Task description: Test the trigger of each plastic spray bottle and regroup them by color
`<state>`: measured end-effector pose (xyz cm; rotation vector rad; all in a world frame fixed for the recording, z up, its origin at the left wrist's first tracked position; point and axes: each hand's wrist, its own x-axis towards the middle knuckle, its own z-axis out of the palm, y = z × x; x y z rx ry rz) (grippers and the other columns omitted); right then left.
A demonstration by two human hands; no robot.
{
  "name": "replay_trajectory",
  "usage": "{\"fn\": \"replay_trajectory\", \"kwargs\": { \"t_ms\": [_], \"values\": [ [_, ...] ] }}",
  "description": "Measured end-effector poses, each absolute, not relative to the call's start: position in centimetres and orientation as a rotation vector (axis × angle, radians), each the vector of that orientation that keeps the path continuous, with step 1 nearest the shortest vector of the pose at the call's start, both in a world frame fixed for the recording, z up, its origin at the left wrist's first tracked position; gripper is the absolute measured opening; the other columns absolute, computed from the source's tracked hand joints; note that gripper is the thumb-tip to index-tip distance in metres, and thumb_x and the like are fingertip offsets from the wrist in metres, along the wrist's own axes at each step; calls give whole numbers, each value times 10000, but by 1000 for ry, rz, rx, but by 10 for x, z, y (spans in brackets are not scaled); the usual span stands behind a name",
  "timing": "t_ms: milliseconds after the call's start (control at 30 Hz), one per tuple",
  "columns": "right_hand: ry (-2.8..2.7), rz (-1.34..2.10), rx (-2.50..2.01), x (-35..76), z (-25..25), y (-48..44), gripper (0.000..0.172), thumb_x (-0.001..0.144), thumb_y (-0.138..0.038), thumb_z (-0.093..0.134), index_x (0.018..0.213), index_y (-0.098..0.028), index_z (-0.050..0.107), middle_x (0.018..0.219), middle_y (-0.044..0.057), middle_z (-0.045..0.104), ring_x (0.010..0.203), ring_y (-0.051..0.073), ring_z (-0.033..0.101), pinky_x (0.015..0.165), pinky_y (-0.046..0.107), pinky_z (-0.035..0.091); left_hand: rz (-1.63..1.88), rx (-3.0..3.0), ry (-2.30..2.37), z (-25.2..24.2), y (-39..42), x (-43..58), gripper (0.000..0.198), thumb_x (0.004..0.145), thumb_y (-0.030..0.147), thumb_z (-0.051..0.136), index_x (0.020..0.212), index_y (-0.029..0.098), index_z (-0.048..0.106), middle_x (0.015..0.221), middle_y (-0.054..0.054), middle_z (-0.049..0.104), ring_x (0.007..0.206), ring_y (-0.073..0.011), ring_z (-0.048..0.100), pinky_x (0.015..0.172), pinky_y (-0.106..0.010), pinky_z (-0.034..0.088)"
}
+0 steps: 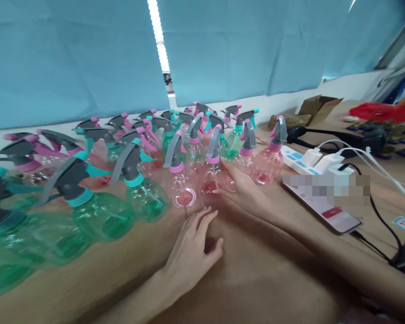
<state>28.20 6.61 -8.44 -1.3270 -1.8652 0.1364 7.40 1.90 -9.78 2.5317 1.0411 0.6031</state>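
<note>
My right hand (241,186) has its thumb and fingers around the lower right side of a clear pink spray bottle (213,173), which stands upright at the front of a crowded group. My left hand (195,245) is over the tabletop just in front, its fingers apart and nothing in it. Beyond its fingertips stands another pink bottle (180,186) with a pink collar and grey trigger head. To the left is a green bottle (146,198) with a turquoise collar.
More green bottles (103,216) fill the left side of the brown table (256,274). On the right are a phone (324,207), a white power strip (295,159) with chargers and cables, an open cardboard box (319,110) and a red object (384,111). Blue sheeting hangs behind.
</note>
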Motion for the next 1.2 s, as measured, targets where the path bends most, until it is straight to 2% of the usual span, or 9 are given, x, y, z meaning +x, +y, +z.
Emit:
{"fn": "replay_trajectory", "kwargs": {
  "t_ms": [167,267,333,400,467,600,833,967,1200],
  "values": [
    [-1841,148,-1258,289,-70,48,684,822,-375,653,1413,-227,342,1394,127,492,1283,318,451,1017,533,416,708,2469,1041,-96,25,86,383,836,165,528,1210,209,461,1259,-99,567,1187,-253,532,1011,-494,438],
    [-1745,251,-1273,307,-61,29,428,868,-366,591,1266,-237,501,1216,97,627,1006,264,650,800,438,570,744,2454,1007,-94,27,96,319,847,142,507,1158,213,486,1185,-85,605,1117,-237,578,960,-461,481],
    [-1668,268,-1335,322,-59,19,305,868,-383,584,1128,-225,578,1030,80,686,828,234,681,635,374,589,768,2460,978,-92,28,103,290,853,132,495,1129,220,503,1151,-76,623,1079,-229,601,925,-439,506],
    [-1578,222,-1412,337,-58,14,291,855,-431,586,1038,-204,598,927,85,687,742,230,670,544,353,569,799,2477,939,-92,29,107,269,855,124,488,1105,220,516,1120,-68,638,1050,-221,617,905,-419,521],
    [-1513,173,-1473,348,-57,13,361,838,-481,589,1048,-188,580,979,112,673,724,235,658,512,360,558,832,2503,898,-93,30,110,254,858,114,483,1089,212,520,1090,-64,648,1022,-209,628,896,-402,528],
    [-1519,126,-1522,353,-58,23,551,808,-517,613,1223,-174,492,1235,162,580,752,241,656,592,416,567,868,2538,868,-94,29,109,247,866,101,476,1087,201,519,1047,-63,652,980,-194,635,867,-381,539],
    [-1582,54,-1555,342,-65,55,765,793,-580,601,1392,-170,359,1367,205,485,1057,363,606,838,515,493,878,2540,902,-94,27,107,232,875,114,468,1079,205,532,1023,-66,660,952,-195,646,832,-372,552],
    [-1630,27,-1549,340,-67,63,726,794,-589,596,1360,-176,407,1280,189,567,1129,388,561,892,541,452,894,2540,903,-95,27,107,234,872,117,471,1078,206,537,1007,-63,668,929,-190,655,826,-358,556],
    [-1649,12,-1626,340,-66,61,618,794,-569,600,1250,-163,505,1124,176,648,994,385,624,806,522,480,881,2509,918,-96,27,105,222,877,122,471,1071,205,537,1006,-58,669,903,-182,665,811,-350,564]
  ]
}}
